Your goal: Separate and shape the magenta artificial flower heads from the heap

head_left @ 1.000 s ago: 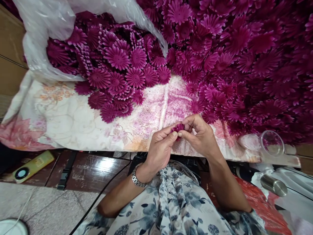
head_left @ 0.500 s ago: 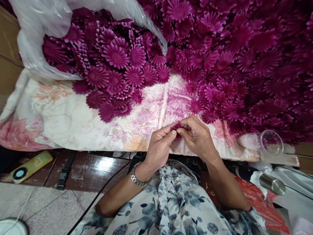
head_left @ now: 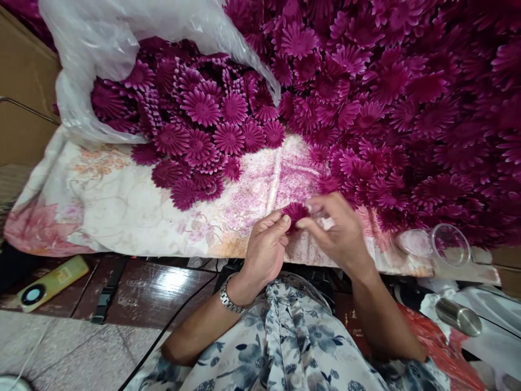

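My left hand (head_left: 266, 247) pinches a small magenta fabric flower (head_left: 294, 211) between thumb and fingers, just above the floral cloth (head_left: 122, 212). My right hand (head_left: 340, 231) is at the flower's right side, fingers curled toward it and blurred by motion. A silver watch sits on my left wrist. A big heap of the same magenta flowers (head_left: 391, 103) fills the right and far side. More flowers spill from a clear plastic bag (head_left: 101, 49) at the upper left.
A clear plastic cup (head_left: 450, 244) lies on its side at the cloth's right edge. A metal cylinder (head_left: 458, 316) rests lower right. A yellow device (head_left: 51, 281) and a black cable lie on the dark floor below left. Cardboard stands at far left.
The flower now shows more fully above my left thumb. My right hand has shifted slightly right and is blurred. The view has tilted a little.
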The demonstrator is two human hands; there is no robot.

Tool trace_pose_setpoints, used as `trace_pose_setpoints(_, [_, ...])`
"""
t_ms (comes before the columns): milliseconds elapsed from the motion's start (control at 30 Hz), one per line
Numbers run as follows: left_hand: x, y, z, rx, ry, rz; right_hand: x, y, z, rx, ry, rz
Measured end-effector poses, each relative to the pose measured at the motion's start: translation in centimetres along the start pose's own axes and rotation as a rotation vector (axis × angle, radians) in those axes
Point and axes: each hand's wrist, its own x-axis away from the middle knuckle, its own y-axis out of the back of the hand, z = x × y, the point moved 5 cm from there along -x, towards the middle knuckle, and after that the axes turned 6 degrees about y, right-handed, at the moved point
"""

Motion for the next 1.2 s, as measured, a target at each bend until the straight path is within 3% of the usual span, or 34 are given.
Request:
trace_pose_setpoints(133, [0.1,-0.4,0.2,-0.057,-0.018,0.037,0.9,-2.8,1.6,-0.24,-0.027,0.199])
trace_pose_setpoints(433, [0.3,0.0,-0.1,-0.132,-0.076,-0.039,0.8,-2.3,1.6,-0.279,-0.032,0.113])
trace_pose_setpoints(500, [0.3,0.1,-0.3,-0.128,-0.08,-0.039,0.6,-1.4,0.8,-0.199,-0.03,0.008])
trace_pose_setpoints(600, [0.3,0.2,-0.9,-0.098,-0.098,-0.045,0.2,0.7,-1.1,0.129,-0.034,-0.176])
trace_pose_setpoints(700, [0.3,0.3,-1.1,-0.066,-0.089,-0.029,-0.2,1.2,-1.7,0.313,-0.06,-0.179])
trace_pose_setpoints(900, [0.2,0.2,-0.7,-0.085,-0.067,-0.01,0.1,-2.6,1.9,-0.223,0.018,0.126])
trace_pose_setpoints(1200, [0.3,0.4,-0.5,-0.115,-0.135,-0.094,0.4,-3.0,2.0,-0.286,-0.007,0.087])
